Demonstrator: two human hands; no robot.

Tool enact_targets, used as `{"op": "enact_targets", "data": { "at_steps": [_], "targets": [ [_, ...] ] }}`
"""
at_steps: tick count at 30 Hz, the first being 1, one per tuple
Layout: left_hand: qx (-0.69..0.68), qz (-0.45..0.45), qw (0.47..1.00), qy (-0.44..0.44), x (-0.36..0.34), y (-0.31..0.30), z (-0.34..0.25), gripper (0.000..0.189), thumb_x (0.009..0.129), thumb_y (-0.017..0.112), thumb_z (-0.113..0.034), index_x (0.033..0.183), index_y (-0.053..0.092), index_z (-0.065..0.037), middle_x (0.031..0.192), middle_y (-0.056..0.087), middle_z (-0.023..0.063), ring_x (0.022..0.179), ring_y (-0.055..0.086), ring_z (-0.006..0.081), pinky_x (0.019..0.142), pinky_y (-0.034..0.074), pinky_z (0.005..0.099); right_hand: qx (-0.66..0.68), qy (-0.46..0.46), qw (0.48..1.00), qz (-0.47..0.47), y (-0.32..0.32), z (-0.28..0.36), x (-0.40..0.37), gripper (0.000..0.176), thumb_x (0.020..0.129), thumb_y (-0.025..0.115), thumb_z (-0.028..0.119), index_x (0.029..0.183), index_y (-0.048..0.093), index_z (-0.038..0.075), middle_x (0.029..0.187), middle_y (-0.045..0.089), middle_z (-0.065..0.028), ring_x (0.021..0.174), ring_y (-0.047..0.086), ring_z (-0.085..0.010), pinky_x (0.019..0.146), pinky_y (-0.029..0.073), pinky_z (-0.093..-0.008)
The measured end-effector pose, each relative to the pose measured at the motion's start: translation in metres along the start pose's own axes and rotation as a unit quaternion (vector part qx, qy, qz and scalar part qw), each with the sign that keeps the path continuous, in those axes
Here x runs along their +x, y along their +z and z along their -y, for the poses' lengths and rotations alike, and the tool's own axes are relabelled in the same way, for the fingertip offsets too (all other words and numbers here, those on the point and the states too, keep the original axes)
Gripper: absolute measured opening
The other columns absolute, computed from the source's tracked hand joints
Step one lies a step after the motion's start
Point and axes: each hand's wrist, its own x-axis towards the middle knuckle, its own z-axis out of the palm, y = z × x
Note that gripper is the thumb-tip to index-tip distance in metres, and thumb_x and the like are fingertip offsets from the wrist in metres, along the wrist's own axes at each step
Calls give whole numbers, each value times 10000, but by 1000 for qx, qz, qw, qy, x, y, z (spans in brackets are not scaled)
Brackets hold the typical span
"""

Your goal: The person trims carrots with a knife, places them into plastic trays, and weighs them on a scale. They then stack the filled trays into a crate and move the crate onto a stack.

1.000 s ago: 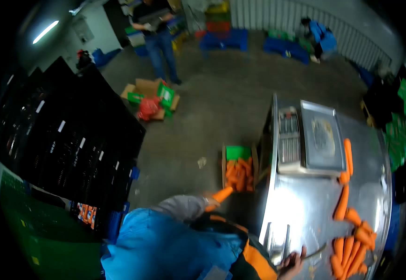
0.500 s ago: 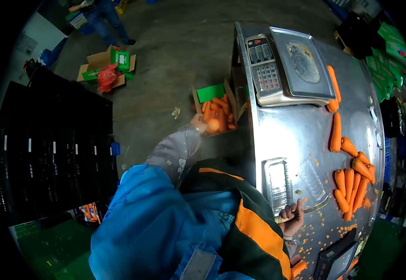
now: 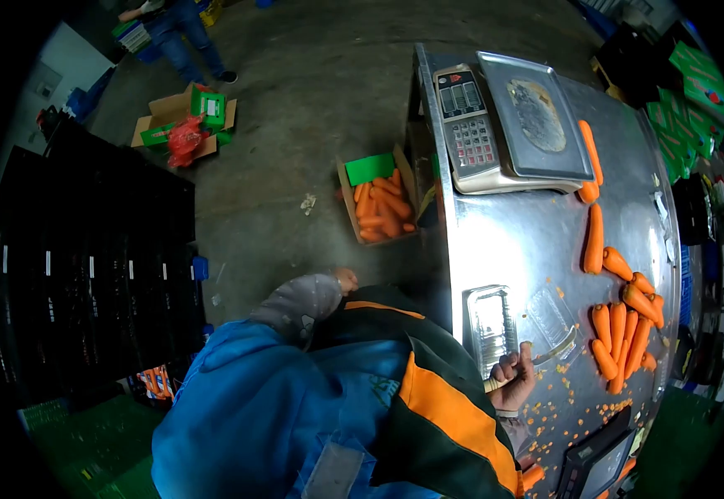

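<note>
My left hand, at the end of a grey sleeve, is beside my dark clothing, a little short of an open carton of carrots on the floor. Its fingers are too small and partly turned away to read. Over the metal table my right hand grips a knife with a pale handle; one finger points up and the thin blade reaches rightward. Next to that hand lie a clear plastic tray and a second clear plastic piece. A heap of carrots is farther right.
A scale stands at the table's far end. Orange scraps dot the metal table, with a dark device near me. Black crates line the left. Another carton and a person are farther off.
My left hand has drawn back from the carton toward my body. A blurred carrot by that hand is now among those in the carton. My right hand keeps its grip on the knife.
</note>
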Motion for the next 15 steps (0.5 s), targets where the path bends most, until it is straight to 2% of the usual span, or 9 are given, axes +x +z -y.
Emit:
{"op": "enact_targets", "data": {
  "at_steps": [3, 4, 7, 9, 10, 11, 13, 14, 15],
  "targets": [
    [41, -58, 996, 46, 35, -8, 13, 210, 732, 695, -159, 920, 656, -73, 758, 649, 48, 667, 614, 162, 609, 494, 298, 2, -1, 1000, -20, -1, -1, -2, 229, 901, 520, 134, 1105, 553, 36, 704, 463, -24, 493, 348, -68, 414, 308, -201],
    [35, -138, 984, 112, 33, -12, 0, 212, 735, 689, -157, 928, 654, -79, 747, 648, 43, 669, 616, 160, 617, 495, 298, 0, -1, 1000, -23, -2, 0, -3, 233, 897, 521, 134, 1106, 552, 35, 703, 462, -24, 492, 346, -68, 413, 303, -201],
    [2, -288, 903, 319, 19, -34, -78, 166, 765, 661, -110, 930, 652, -93, 755, 645, 18, 671, 605, 134, 621, 489, 275, -13, -15, 1000, -19, -7, 1, -13, 264, 878, 536, 144, 1111, 554, 20, 643, 435, -11, 471, 323, -67, 401, 264, -207],
    [-87, -336, 810, 473, -10, -44, -166, 129, 799, 627, -56, 923, 654, -83, 786, 644, 9, 688, 589, 101, 634, 483, 242, -65, -7, 998, 9, -4, 6, -23, 274, 877, 540, 145, 1115, 555, 9, 585, 393, 5, 453, 313, -71, 395, 260, -215],
    [-122, -295, 806, 499, -45, -47, -213, 128, 812, 612, -39, 929, 652, -70, 798, 642, 11, 698, 582, 90, 640, 479, 233, -126, -6, 992, 2, 3, 9, -31, 274, 875, 546, 145, 1108, 562, 3, 555, 375, 15, 441, 317, -73, 388, 258, -220],
    [-157, -257, 799, 520, -78, -47, -256, 128, 824, 597, -21, 935, 650, -56, 810, 640, 13, 708, 575, 79, 646, 475, 223, -196, 7, 980, 23, 2, 14, -37, 260, 877, 573, 171, 1077, 610, 10, 584, 460, 12, 474, 394, -60, 428, 304, -210],
    [-84, -223, 777, 582, -106, -40, -320, 133, 827, 607, -36, 955, 645, -40, 820, 647, 24, 730, 579, 79, 659, 477, 230, -475, -28, 880, -1, 1, 15, -47, 257, 870, 618, 195, 1048, 649, 12, 625, 552, 4, 542, 463, -51, 498, 364, -215],
    [-65, -180, 775, 603, -111, -30, -348, 134, 825, 609, -37, 954, 646, -39, 823, 649, 26, 726, 576, 80, 654, 473, 232, -565, -61, 823, 22, -9, 9, -47, 253, 859, 660, 219, 1007, 678, 15, 686, 615, 2, 636, 517, -55, 590, 414, -224],
    [-46, -136, 770, 622, -114, -17, -375, 135, 823, 611, -38, 954, 647, -39, 825, 652, 28, 722, 574, 81, 649, 470, 233, -555, -26, 831, -11, -15, 8, -55, 253, 857, 665, 220, 1001, 681, 13, 694, 622, 0, 650, 525, -59, 606, 423, -229]
  ]
}}
